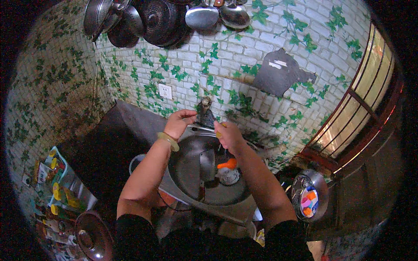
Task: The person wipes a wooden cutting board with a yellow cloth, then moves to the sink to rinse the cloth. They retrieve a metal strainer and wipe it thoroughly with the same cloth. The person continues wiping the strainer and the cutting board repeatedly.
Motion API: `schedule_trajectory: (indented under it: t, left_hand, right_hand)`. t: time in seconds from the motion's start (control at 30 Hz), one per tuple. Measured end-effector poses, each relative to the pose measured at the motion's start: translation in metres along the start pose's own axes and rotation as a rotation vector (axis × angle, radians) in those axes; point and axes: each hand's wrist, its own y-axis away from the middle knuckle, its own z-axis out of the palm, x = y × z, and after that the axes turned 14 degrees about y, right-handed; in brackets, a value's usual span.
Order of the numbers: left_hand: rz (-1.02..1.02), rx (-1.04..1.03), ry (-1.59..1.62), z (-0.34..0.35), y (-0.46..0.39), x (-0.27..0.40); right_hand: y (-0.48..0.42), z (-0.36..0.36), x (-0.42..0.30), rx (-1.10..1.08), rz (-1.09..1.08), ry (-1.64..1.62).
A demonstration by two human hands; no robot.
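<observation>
My right hand [228, 135] is closed around a yellow handle [223, 125] above the back rim of a round metal basin [183, 182]. The tool's other end is hard to make out against the dark patch behind it. My left hand [179, 122], with a pale bangle [168, 141] at its wrist, is raised to the left, thumb and fingertips close together; whether they pinch something thin cannot be seen. A tap [206, 101] juts from the wall between and beyond both hands. In the basin lie a cleaver [207, 164], an orange object [227, 163] and a whitish round object [229, 176].
Pans [158, 21] and steel ladles [201, 16] hang on the wall above. At right, a metal bowl [321, 195] holds a plate with colourful pieces. A rack [62, 173] of yellow-capped containers and a brown lid [93, 236] stand at left. A barred window [356, 94] is at right.
</observation>
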Motion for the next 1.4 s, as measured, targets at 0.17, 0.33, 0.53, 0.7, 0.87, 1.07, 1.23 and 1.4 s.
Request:
schedule_trajectory:
  t: [0.17,0.33,0.53,0.7,0.87,1.07,1.23,1.4]
  left_hand:
    - [0.034,-0.109,-0.212,0.008,-0.017,-0.006]
    - [0.103,-0.101,-0.206,0.012,-0.041,0.007]
    - [0.238,0.047,0.023,0.018,-0.086,0.083]
    - [0.314,0.14,0.31,0.022,-0.117,0.16]
    - [0.497,0.307,0.321,0.012,-0.147,0.219]
    - [0.695,0.45,0.206,-0.017,-0.177,0.283]
    - [0.684,0.405,0.306,-0.032,-0.207,0.306]
    - [0.573,0.366,0.329,-0.03,-0.219,0.31]
  right_hand:
    - [-0.009,0.009,0.009,0.203,-0.226,0.139]
    - [-0.013,0.012,0.021,0.269,-0.386,0.61]
    - [-0.004,0.023,0.011,0.115,-0.579,0.61]
    - [-0.004,0.014,-0.063,0.098,-0.702,0.429]
    - [-0.019,-0.014,-0.145,0.057,-0.744,0.323]
    - [-0.028,-0.023,-0.205,0.047,-0.699,0.405]
    - [-0.047,-0.012,-0.2,-0.03,-0.664,0.425]
    - [-0.056,-0.006,-0.185,-0.061,-0.562,0.447]
